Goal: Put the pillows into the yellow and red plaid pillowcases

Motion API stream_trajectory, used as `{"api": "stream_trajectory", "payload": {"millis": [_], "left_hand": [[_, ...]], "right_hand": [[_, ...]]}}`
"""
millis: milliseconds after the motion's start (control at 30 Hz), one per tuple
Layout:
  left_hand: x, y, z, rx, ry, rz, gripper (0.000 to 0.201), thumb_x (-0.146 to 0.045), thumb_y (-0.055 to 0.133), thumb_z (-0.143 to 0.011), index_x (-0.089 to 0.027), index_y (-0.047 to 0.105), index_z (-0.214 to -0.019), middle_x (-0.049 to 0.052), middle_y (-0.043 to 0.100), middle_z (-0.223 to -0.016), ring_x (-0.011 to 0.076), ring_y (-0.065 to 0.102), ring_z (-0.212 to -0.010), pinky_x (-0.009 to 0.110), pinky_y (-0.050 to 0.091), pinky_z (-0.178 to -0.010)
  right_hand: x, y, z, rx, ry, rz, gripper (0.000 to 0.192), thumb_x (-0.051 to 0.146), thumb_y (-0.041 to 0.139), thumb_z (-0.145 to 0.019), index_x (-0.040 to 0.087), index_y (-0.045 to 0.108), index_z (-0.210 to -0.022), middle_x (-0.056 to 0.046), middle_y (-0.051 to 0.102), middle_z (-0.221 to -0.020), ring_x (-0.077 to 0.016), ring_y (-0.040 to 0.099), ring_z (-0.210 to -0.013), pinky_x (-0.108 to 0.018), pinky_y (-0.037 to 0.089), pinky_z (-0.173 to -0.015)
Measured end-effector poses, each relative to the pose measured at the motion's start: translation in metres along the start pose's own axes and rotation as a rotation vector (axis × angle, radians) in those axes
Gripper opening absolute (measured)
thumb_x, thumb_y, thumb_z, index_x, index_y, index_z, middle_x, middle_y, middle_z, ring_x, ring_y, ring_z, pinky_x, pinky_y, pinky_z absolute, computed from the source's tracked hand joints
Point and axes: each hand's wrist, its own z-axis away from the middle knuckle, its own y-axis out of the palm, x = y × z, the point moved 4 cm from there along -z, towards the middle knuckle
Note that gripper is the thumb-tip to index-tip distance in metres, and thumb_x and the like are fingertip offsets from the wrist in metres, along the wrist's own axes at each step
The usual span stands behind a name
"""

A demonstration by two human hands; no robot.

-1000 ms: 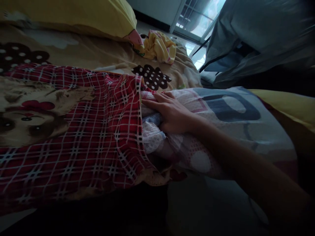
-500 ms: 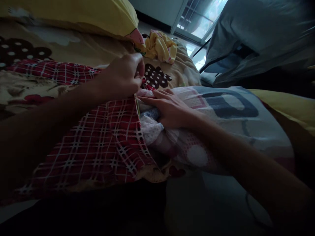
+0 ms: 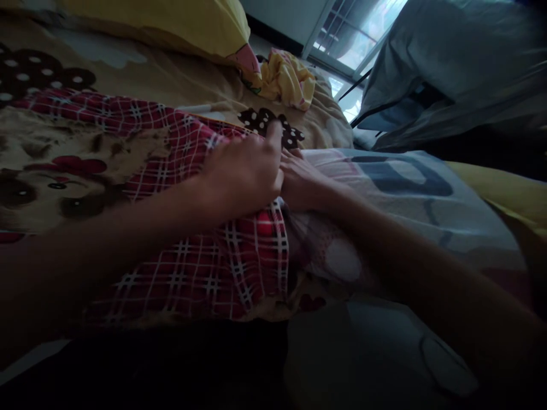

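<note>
The red plaid cover (image 3: 183, 273) lies lengthwise across the bed, and its left part carries a printed animal with 2 dark eyes and a red bow. Beyond that left part, farther from the person, sits a yellow pillow (image 3: 171, 28). Between it and the cover stretches a tan sheet (image 3: 200, 85) with brown, white-dotted cloud shapes.

Coming over the cover from the left, the left hand (image 3: 241, 173) is at its right-hand, open end, fingers curled tight on the rim; the fingertips are hidden. Beyond this end of the cover, a crumpled yellow cloth (image 3: 290, 77) rests on the sheet, close to the yellow pillow. Farther off in the same direction is a bright barred glass panel (image 3: 354, 28).

Just right of the cover's rim, the right hand (image 3: 301, 179) touches the left hand and rests on the pale patterned pillow (image 3: 453, 228). Its fingertips are mostly out of sight, so I cannot tell whether they pinch fabric or only press. The patterned pillow extends rightward from the cover's mouth, most of it outside. Past its far end is more yellow fabric (image 3: 504, 193), and beyond hangs a grey sheet-like drape (image 3: 461, 57).
</note>
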Motion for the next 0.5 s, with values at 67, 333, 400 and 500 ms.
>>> {"api": "stream_trajectory", "payload": {"millis": [67,333,400,500], "left_hand": [[0.004,0.010,0.009,0.062,-0.025,-0.023,0.046,-0.023,0.040,-0.085,-0.009,0.044,-0.128,0.015,0.066,-0.093,0.0285,0.066,-0.087,0.039,0.051,-0.079],[0.007,0.024,0.021,0.061,0.071,-0.071,0.052,-0.019,0.036,-0.088,-0.009,0.036,-0.139,0.014,0.067,-0.099,0.0242,0.067,-0.086,0.035,0.052,-0.076],[0.005,0.018,0.024,0.064,0.055,-0.068,0.051,-0.020,0.039,-0.088,-0.008,0.038,-0.137,0.014,0.067,-0.092,0.0245,0.067,-0.082,0.034,0.051,-0.074],[-0.003,0.012,0.035,0.124,0.039,-0.048,0.056,-0.019,0.045,-0.083,-0.008,0.036,-0.138,0.013,0.066,-0.087,0.0246,0.066,-0.079,0.033,0.050,-0.070]], "right_hand": [[0.016,-0.011,0.021,-0.042,0.074,-0.007,0.042,0.027,0.050,-0.080,0.007,0.061,-0.114,-0.023,0.055,-0.125,-0.0371,0.047,-0.119,-0.054,0.034,-0.099],[0.092,0.000,0.154,-0.331,0.131,0.107,0.077,0.037,0.047,-0.086,0.017,0.017,-0.154,-0.021,0.039,-0.147,-0.0402,0.032,-0.138,-0.062,0.035,-0.097],[0.088,0.009,0.182,-0.374,0.163,0.145,0.083,0.045,0.049,-0.085,0.020,0.011,-0.155,-0.021,0.043,-0.144,-0.0403,0.038,-0.134,-0.062,0.038,-0.092],[0.072,0.018,0.202,-0.316,0.107,0.175,0.077,0.041,0.049,-0.087,0.027,0.014,-0.155,-0.017,0.045,-0.144,-0.0363,0.044,-0.131,-0.056,0.039,-0.090]]}}
